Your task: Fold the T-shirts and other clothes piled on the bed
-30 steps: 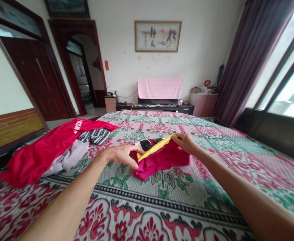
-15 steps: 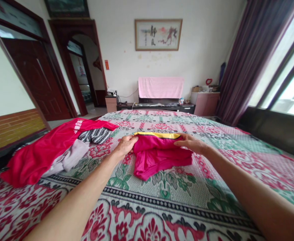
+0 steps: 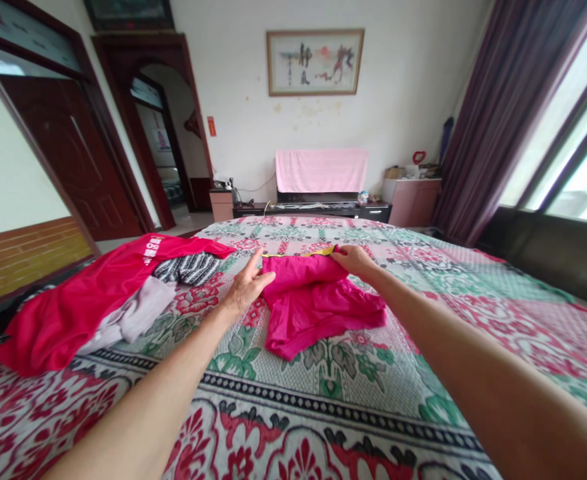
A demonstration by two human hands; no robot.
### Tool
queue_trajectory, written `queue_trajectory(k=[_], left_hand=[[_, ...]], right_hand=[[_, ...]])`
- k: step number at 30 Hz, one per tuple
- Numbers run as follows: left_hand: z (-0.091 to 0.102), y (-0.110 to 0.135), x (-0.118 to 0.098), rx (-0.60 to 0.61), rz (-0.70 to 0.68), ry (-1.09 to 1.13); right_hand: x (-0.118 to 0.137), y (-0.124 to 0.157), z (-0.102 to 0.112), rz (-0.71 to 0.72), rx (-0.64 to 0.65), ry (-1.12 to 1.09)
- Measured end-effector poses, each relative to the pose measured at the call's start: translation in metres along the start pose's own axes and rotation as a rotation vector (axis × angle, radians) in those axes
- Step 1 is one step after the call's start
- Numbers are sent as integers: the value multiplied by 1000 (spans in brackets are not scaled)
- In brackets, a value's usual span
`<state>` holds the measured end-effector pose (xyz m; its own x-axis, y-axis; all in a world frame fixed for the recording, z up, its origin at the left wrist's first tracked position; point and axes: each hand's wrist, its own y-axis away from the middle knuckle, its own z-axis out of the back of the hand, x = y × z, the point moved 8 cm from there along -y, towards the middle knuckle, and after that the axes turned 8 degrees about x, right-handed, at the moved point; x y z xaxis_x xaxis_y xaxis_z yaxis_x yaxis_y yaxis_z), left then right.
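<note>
A magenta garment (image 3: 313,303) with a yellow band along its far edge lies flat on the floral bedspread (image 3: 333,393). My left hand (image 3: 247,287) rests at the garment's left edge with its fingers stretched out, touching the cloth. My right hand (image 3: 354,259) is at the far right corner, fingers pinched on the yellow band.
A heap of clothes lies on the left of the bed: a red shirt (image 3: 73,303), a striped piece (image 3: 186,268) and a pale grey one (image 3: 133,319). Beyond the bed's far end stands a low cabinet with a pink towel (image 3: 321,170). Window and curtain are on the right.
Both hands carried the yellow-banded edge away from me and laid it down flat. My left hand has let go and opened; my right hand still holds the band.
</note>
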<state>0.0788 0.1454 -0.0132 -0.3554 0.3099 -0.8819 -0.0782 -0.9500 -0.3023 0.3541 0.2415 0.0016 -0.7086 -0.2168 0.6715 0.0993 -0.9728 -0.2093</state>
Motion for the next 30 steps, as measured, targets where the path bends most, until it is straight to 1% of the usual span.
queue_trajectory(k=[2,4,5,7,9,10,12,14,15,16,17,18,19,20,21,22,23,24,27,30], left_hand=[[-6,1,-2,93,-27,-128],[-11,1,0,134,-4,-232],[-11,0,2,123,20,-271],[-8,-1,6,62,63,-319],[-6,-2,6,2,65,-351],[-5,-2,4,-22,53,-368],[-5,-1,1,-54,17,-418],[-7,-1,-2,-60,-17,-497],[-9,-1,-2,-54,-27,-544],[-11,-1,-1,-45,-30,-589],[-12,-1,0,-32,-29,-623],[-13,-1,1,-20,-27,-644],[-14,0,2,-4,-27,-648],[-15,0,3,18,-30,-637],[-15,1,2,46,-35,-614],[-15,2,2,76,-39,-582],[-14,3,1,110,-39,-547],[-14,4,0,150,-40,-513],[-10,9,-5,294,-42,-426],[-7,16,-7,451,-6,-372]], right_hand=[[-6,-2,-5,-73,-12,-29],[-9,0,-9,-112,18,-76],[-10,1,-11,-109,45,-113],[-6,5,-15,-57,117,-234],[-3,9,-17,7,170,-365],[-3,11,-16,25,166,-396],[-6,13,-10,31,84,-330],[-5,17,0,32,-69,-139],[0,20,6,64,-142,-38],[9,24,10,132,-191,48],[21,30,11,237,-204,110],[35,37,9,368,-173,147],[49,47,4,508,-90,162],[61,58,-3,633,36,162],[70,71,-11,729,183,150],[75,84,-18,787,323,134],[78,96,-23,816,425,117],[80,106,-25,823,488,110],[80,122,-31,770,559,160],[78,127,-39,703,608,257]])
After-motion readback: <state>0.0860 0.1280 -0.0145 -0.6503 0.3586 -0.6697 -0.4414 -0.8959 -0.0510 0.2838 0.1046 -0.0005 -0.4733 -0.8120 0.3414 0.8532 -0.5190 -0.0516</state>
